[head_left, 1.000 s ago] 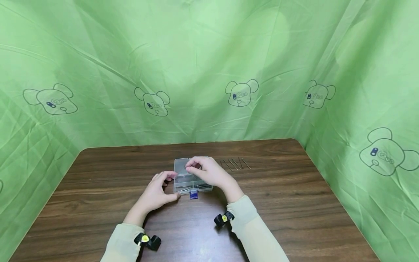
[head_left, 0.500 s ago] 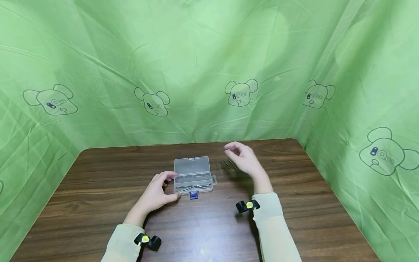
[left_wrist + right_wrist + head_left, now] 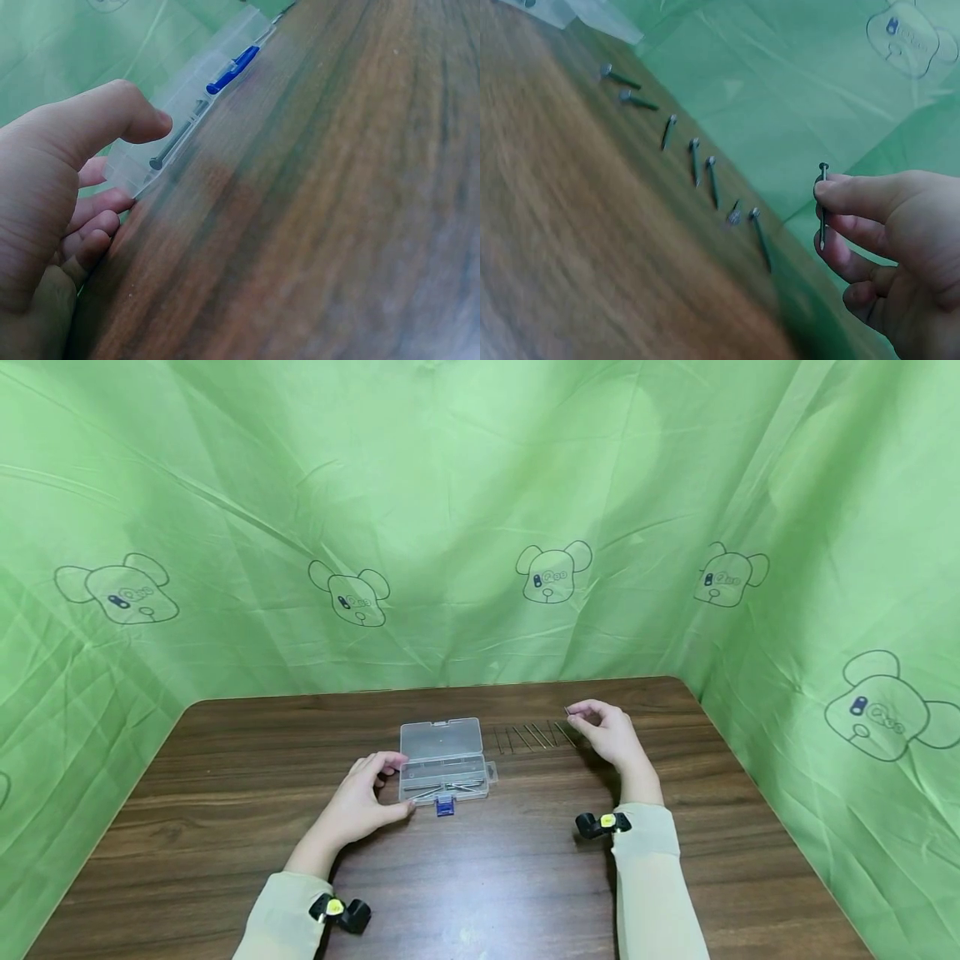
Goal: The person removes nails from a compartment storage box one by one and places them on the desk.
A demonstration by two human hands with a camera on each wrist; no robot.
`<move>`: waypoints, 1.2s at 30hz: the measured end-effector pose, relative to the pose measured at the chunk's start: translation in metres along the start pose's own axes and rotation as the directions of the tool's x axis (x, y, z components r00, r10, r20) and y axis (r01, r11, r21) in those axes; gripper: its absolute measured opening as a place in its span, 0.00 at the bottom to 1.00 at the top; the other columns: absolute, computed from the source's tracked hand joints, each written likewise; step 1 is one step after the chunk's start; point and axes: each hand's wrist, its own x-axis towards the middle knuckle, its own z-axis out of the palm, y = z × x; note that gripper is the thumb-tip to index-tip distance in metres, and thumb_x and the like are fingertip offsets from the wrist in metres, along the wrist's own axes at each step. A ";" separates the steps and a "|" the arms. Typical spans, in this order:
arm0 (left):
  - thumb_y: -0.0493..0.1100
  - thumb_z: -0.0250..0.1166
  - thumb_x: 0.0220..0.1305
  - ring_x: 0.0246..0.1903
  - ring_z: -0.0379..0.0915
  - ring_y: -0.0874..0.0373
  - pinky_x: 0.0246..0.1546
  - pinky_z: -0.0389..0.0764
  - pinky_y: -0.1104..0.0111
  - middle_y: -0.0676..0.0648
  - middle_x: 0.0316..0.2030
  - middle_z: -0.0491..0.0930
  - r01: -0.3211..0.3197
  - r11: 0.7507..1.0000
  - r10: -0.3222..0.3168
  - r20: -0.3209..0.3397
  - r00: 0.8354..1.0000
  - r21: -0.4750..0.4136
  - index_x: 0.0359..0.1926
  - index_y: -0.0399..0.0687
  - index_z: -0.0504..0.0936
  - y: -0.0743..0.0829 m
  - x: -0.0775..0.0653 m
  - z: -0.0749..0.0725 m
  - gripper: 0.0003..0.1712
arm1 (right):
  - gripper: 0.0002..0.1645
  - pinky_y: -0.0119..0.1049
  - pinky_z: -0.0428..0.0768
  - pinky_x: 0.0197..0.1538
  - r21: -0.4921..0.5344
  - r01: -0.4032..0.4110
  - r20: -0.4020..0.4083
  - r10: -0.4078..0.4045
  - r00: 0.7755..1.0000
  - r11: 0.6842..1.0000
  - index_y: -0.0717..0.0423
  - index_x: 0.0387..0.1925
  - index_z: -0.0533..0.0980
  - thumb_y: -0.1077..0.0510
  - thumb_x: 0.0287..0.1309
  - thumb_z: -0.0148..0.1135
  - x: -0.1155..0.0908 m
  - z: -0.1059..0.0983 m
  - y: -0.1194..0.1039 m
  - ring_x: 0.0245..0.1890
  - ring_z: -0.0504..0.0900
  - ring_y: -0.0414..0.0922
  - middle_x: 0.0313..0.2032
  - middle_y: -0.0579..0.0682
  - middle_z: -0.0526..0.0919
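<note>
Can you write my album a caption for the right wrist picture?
A right hand pinches one nail near more nails on a wooden table.

The case [image 3: 441, 740] sits on the worktop [image 3: 495, 877], a row of nails [image 3: 695, 163] to its right, more nails [image 3: 172, 142] apparently inside.

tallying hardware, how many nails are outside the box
8: seven nails in a row on the table, right of the box, one nail in the right hand. Those inside the box are too small to count.
</note>
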 end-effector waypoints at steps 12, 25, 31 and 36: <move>0.46 0.87 0.53 0.55 0.74 0.52 0.54 0.81 0.55 0.50 0.53 0.81 -0.003 1.000 0.003 0.000 1.000 0.001 0.65 0.48 0.81 0.002 0.000 -0.001 0.40 | 0.09 0.42 0.82 0.44 -0.068 -0.053 -0.019 0.052 0.998 0.996 0.58 0.49 0.89 0.58 0.73 0.71 -0.002 0.005 0.019 0.37 0.87 0.45 0.41 0.53 0.92; 0.46 0.87 0.53 0.56 0.74 0.53 0.54 0.81 0.55 0.51 0.53 0.81 -0.005 1.000 0.005 0.002 1.000 0.002 0.66 0.49 0.81 0.000 0.000 0.000 0.40 | 0.07 0.37 0.80 0.41 -0.095 -0.092 -0.053 0.087 0.995 0.991 0.56 0.44 0.91 0.58 0.66 0.77 -0.004 0.010 0.023 0.31 0.84 0.38 0.34 0.47 0.91; 0.46 0.87 0.53 0.56 0.74 0.53 0.55 0.81 0.55 0.50 0.53 0.81 -0.005 1.000 0.005 0.000 1.000 -0.003 0.66 0.49 0.81 0.001 0.000 0.001 0.40 | 0.08 0.41 0.80 0.44 -0.093 -0.094 -0.051 0.090 0.995 0.991 0.56 0.44 0.91 0.58 0.67 0.76 -0.004 0.010 0.023 0.32 0.85 0.40 0.35 0.48 0.92; 0.46 0.87 0.53 0.55 0.73 0.52 0.55 0.81 0.55 0.50 0.53 0.81 0.001 1.000 -0.001 -0.001 1.000 -0.007 0.66 0.49 0.81 0.001 -0.001 0.000 0.40 | 0.08 0.41 0.80 0.43 -0.096 -0.077 -0.045 0.073 0.996 0.992 0.57 0.44 0.91 0.57 0.67 0.76 -0.002 0.010 0.024 0.32 0.85 0.40 0.35 0.49 0.92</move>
